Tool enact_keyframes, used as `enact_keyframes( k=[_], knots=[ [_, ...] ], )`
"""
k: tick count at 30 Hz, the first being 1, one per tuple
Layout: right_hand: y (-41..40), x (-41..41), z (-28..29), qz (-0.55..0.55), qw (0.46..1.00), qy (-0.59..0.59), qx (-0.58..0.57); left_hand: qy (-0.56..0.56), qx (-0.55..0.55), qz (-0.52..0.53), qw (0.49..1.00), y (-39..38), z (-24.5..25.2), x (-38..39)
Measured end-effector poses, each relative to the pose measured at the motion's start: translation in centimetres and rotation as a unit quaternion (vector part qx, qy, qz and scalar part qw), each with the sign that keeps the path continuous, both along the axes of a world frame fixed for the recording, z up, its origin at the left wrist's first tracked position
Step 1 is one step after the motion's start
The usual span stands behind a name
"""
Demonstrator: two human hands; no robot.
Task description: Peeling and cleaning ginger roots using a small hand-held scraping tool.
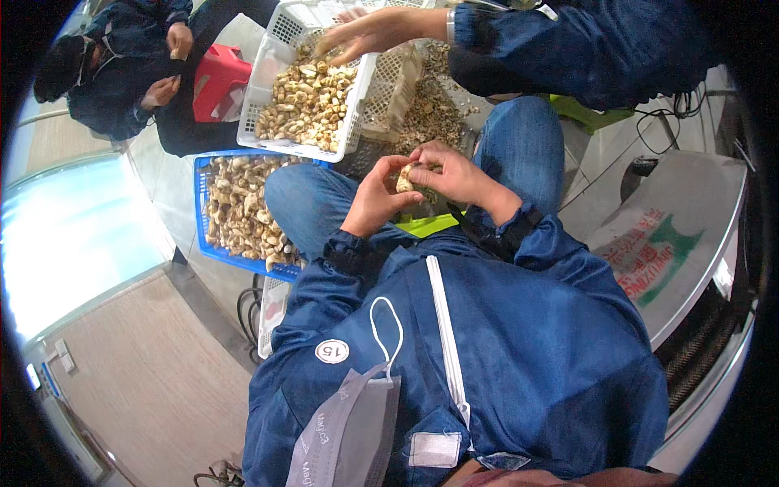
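Note:
Between my knees, my left hand (383,193) and my right hand (455,178) meet on one pale, brown-stained mushroom (404,178). The fingers of both hands are around it; whether a small tool is among them cannot be told. Just beyond my hands lies a heap of dark brown trimmings (429,112). A white plastic basket (354,119) of pale mushroom pieces stands past my left knee. Nearer on the left, a blue plastic crate (202,213) is filled with similar mushrooms.
A co-worker's blurred hand (371,33) reaches over the white basket from the right. Another person (122,73) sits at the upper left beside a red plastic stool (219,76). Black cables (246,310) lie near the blue crate. A metal panel (675,225) stands at the right.

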State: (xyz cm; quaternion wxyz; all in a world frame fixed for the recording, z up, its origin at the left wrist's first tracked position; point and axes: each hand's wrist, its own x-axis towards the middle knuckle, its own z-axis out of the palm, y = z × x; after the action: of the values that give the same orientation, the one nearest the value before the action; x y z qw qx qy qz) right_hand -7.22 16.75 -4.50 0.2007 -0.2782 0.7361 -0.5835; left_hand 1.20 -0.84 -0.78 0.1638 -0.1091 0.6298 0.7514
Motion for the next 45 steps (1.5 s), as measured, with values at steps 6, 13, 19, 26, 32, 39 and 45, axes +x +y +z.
enact_keyframes(
  k=[6, 13, 19, 26, 32, 39, 45],
  knots=[
    [-0.2, -0.1, 0.2, 0.051, 0.995, -0.061, -0.054, -0.008, -0.123, -0.031, 0.992, 0.4, 2.6, -1.0],
    [0.3, -0.3, 0.7, -0.023, 0.990, -0.112, 0.081, 0.032, -0.222, 0.002, 0.975, 0.4, -0.3, -0.1],
    [0.1, 0.0, -0.3, 0.015, 0.996, -0.087, 0.024, 0.068, -0.246, -0.007, 0.967, 0.8, 0.3, -0.2],
    [0.2, 0.2, 0.3, 0.017, 0.990, -0.086, 0.111, 0.107, -0.345, -0.046, 0.931, 0.4, 0.7, -0.3],
    [-0.1, 0.6, -1.2, 0.008, 0.999, -0.047, -0.003, 0.114, -0.370, -0.060, 0.920, 0.4, 0.6, -0.5],
    [-0.5, 0.5, -0.2, -0.010, 0.999, 0.037, -0.004, 0.089, -0.363, -0.049, 0.926, 0.3, 0.6, -0.3],
    [-0.2, -0.3, 1.5, -0.005, 0.989, -0.126, 0.078, 0.057, -0.239, -0.039, 0.968, 0.1, -0.2, -0.3]
  ],
)
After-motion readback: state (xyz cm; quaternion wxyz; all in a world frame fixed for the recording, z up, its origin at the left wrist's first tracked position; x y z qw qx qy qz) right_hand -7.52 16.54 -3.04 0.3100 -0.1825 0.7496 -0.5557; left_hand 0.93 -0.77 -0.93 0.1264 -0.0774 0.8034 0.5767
